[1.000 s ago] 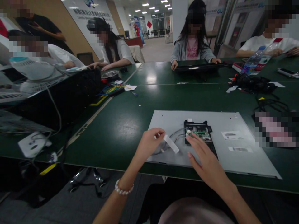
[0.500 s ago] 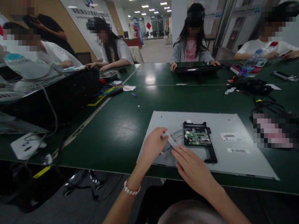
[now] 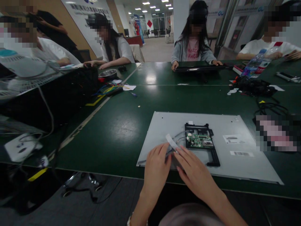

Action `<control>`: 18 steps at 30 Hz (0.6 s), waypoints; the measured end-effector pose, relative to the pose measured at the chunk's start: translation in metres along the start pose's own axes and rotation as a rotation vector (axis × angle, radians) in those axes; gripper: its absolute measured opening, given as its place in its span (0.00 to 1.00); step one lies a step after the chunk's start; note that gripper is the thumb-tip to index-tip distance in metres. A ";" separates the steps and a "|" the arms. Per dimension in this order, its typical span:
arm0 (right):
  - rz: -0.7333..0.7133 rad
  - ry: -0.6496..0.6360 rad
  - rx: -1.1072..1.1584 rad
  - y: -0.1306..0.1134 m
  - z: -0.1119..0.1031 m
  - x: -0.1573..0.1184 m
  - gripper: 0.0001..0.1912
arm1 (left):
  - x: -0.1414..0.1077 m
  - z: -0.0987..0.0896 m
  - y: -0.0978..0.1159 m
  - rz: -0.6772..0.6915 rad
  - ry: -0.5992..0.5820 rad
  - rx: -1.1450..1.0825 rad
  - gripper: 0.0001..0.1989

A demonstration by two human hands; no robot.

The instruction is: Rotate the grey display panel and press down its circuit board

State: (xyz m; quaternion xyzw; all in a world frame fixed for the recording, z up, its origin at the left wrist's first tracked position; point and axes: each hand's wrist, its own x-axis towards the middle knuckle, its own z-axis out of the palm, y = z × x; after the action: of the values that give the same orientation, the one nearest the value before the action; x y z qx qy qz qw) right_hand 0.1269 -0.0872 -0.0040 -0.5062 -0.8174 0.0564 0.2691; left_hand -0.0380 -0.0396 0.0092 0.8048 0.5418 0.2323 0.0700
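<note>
A flat grey metal display panel (image 3: 225,163) lies on the table, bearing a black plastic frame (image 3: 213,156) with a green circuit board (image 3: 198,140). Thin grey cables (image 3: 180,137) run leftward from the board. My left hand (image 3: 157,166) bends its fingers over these cables at the panel's left part; its fingertips are partly hidden. A whitish translucent strip of tape (image 3: 172,142) angles up between my hands. Its lower end is at the fingertips of my right hand (image 3: 194,166), which press together on it just left of the frame.
White labels (image 3: 233,139) mark the panel's right side. Black cables (image 3: 270,108) and plastic bottles (image 3: 255,64) stand right. A black box-like case (image 3: 70,97) and coloured wires (image 3: 107,91) occupy the left. Several people sit around; one across holds a black flat screen (image 3: 197,69).
My left hand has let go of the tape's upper end and moved down toward me, onto the cables. My right hand stays at the tape's lower end.
</note>
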 end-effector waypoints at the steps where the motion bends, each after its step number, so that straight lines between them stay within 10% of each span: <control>1: 0.000 -0.004 0.000 0.000 0.001 0.000 0.24 | 0.000 0.001 0.000 -0.002 0.005 -0.004 0.16; 9: 0.003 -0.019 -0.001 0.005 0.004 -0.001 0.25 | -0.002 0.009 0.002 0.057 0.109 0.048 0.18; 18: 0.011 -0.018 -0.024 0.004 0.005 -0.001 0.24 | 0.005 0.014 -0.003 0.153 -0.042 0.031 0.21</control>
State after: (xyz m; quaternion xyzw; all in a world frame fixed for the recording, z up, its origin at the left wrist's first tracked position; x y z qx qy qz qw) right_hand 0.1279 -0.0854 -0.0106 -0.5136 -0.8174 0.0526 0.2555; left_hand -0.0324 -0.0322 -0.0031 0.8495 0.4805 0.2118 0.0507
